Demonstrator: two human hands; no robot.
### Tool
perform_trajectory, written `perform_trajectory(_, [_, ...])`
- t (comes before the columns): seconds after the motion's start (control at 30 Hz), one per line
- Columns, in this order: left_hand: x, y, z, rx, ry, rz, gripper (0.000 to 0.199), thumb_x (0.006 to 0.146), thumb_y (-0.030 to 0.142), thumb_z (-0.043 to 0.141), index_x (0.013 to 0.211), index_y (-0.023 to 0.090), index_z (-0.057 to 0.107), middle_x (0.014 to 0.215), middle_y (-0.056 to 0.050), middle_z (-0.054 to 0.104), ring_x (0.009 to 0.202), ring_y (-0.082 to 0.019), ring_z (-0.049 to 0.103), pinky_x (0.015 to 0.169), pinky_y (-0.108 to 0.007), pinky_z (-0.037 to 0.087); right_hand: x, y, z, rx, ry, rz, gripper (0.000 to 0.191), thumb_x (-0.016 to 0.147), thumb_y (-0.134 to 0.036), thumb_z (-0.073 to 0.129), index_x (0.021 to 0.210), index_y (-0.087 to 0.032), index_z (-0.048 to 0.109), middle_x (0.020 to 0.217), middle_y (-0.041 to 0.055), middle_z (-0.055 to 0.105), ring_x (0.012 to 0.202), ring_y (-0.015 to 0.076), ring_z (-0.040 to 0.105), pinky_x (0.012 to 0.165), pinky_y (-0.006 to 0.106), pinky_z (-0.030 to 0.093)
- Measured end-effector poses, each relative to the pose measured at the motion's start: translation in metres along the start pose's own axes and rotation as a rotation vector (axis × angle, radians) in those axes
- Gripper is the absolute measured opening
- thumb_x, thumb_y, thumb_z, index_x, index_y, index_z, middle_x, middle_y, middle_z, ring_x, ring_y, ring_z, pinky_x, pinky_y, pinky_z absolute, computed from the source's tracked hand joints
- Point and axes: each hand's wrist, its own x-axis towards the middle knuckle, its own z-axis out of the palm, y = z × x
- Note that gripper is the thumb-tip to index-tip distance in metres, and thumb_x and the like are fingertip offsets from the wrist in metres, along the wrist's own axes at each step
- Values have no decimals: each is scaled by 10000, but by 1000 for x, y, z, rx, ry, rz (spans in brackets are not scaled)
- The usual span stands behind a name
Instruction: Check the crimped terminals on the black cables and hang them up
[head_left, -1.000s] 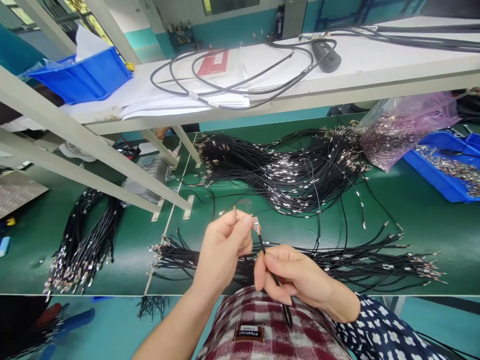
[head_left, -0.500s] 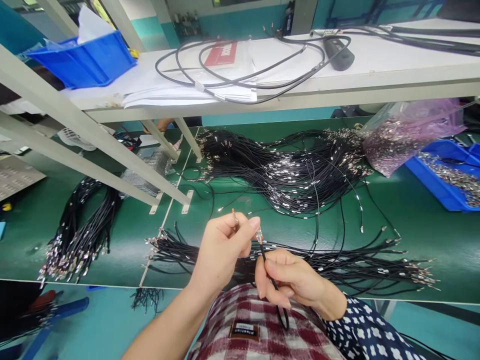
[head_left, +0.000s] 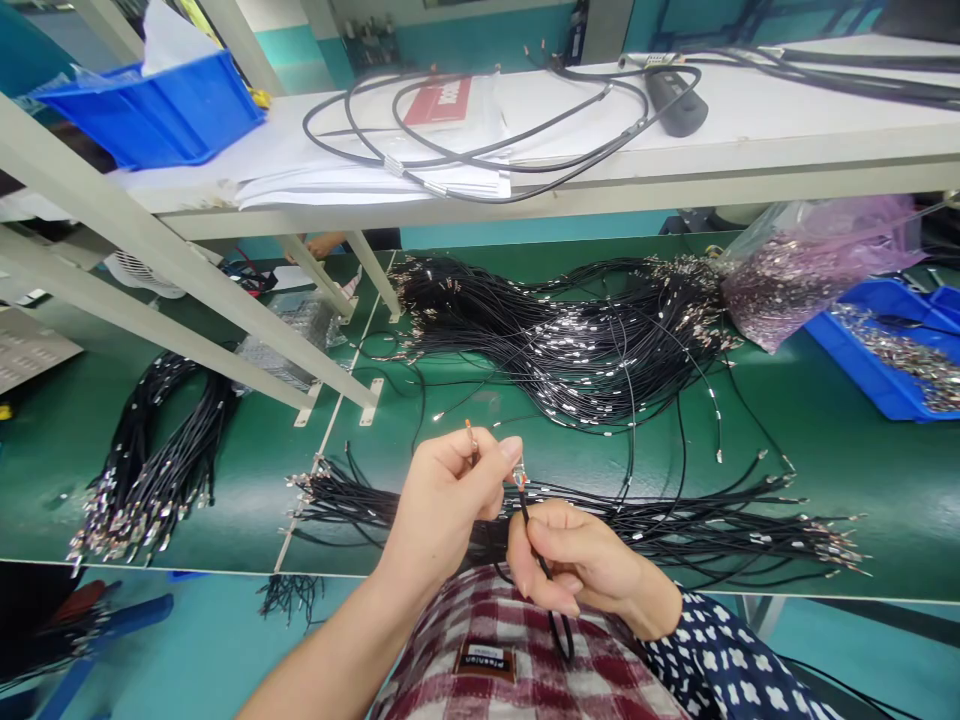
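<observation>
through the head camera i have both hands up in front of the checked cloth (head_left: 439, 655), just above the near side of the green tabletop (head_left: 862, 460). the fingers of my right hand (head_left: 581, 560) are closed around a thin black cable (head_left: 523, 508), which rises out of the pinch and loops below it against the cloth. its top end carries a small metal terminal (head_left: 520, 475), and my left hand (head_left: 450, 495) meets this with the tips of thumb and forefinger. the left fingers are curled shut, gripping an orange-tipped end (head_left: 470, 437) that pokes up above them; i can't tell whether it belongs to the same cable.

right behind my hands a cable bundle (head_left: 712, 530) lies across the tabletop, with a larger cable pile (head_left: 547, 335) beyond it. a third bunch (head_left: 161, 455) rests well to the left. over at the right i see a pinkish plastic bag (head_left: 795, 275) full of small metal pieces, beside a blue tray (head_left: 862, 375) with more pieces in it.
</observation>
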Motion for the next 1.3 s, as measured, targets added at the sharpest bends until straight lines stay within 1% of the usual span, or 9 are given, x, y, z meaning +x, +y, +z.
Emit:
perform_trajectory(0.17, [-1,0,1,24,4,3,433,820,353,694,568,174,392,444,93,287,432,-42,214,430,-197,180,0,4,0,27,5,18,463,915,-509,533,735,-93,631,439,-26,495,327,45,225,340,193,125])
perform_trajectory(0.33, [-2,-2,-1,73,3,16,417,838,372,678,579,169,421,446,87,313,440,-48,244,444,-197,216,1,9,0,57,-7,-1,454,911,-507,534,707,-108,603,433,-29,483,330,49,220,344,198,116])
perform_trajectory(0.53, [-3,-5,0,40,7,20,395,831,370,685,603,168,433,463,89,302,446,-48,241,445,-196,203,2,13,2,104,-4,-28,445,905,-511,549,700,-117,583,408,-50,437,325,49,213,369,208,148])
perform_trajectory(0.67, [-5,-4,1,-18,-20,7,311,840,338,659,647,164,489,503,87,280,459,-51,215,444,-202,186,2,13,3,142,8,-73,430,917,-498,535,704,-127,577,388,-77,378,315,52,200,390,215,177])
perform_trajectory(0.8, [-6,-3,-2,81,-33,30,171,810,265,664,707,160,577,555,65,358,476,-53,289,459,-203,223,2,12,4,170,23,-108,419,911,-488,555,689,-133,570,390,-86,356,322,54,225,422,221,209])
perform_trajectory(0.9, [-5,-4,-2,143,-8,39,142,791,240,672,711,162,585,566,58,400,481,-54,322,464,-205,237,2,11,5,182,23,-106,421,910,-491,556,687,-134,570,393,-86,354,324,56,220,419,221,200])
perform_trajectory(1.0, [-5,-4,0,149,5,34,143,784,233,675,708,164,576,546,68,386,483,-56,323,473,-209,244,2,12,4,183,21,-95,419,911,-493,552,699,-133,577,397,-81,365,326,57,207,411,221,189])
perform_trajectory(1.1, [-5,-4,2,160,28,34,135,783,219,671,708,164,573,539,74,377,489,-57,320,483,-211,250,1,13,3,181,24,-90,413,913,-486,552,706,-130,583,405,-70,384,331,61,229,410,222,178])
perform_trajectory(1.3, [-3,-6,0,161,6,53,144,793,208,666,701,165,563,547,76,363,485,-52,306,476,-201,248,0,14,3,160,25,-86,404,933,-464,519,734,-122,604,412,-59,404,338,61,215,402,219,165])
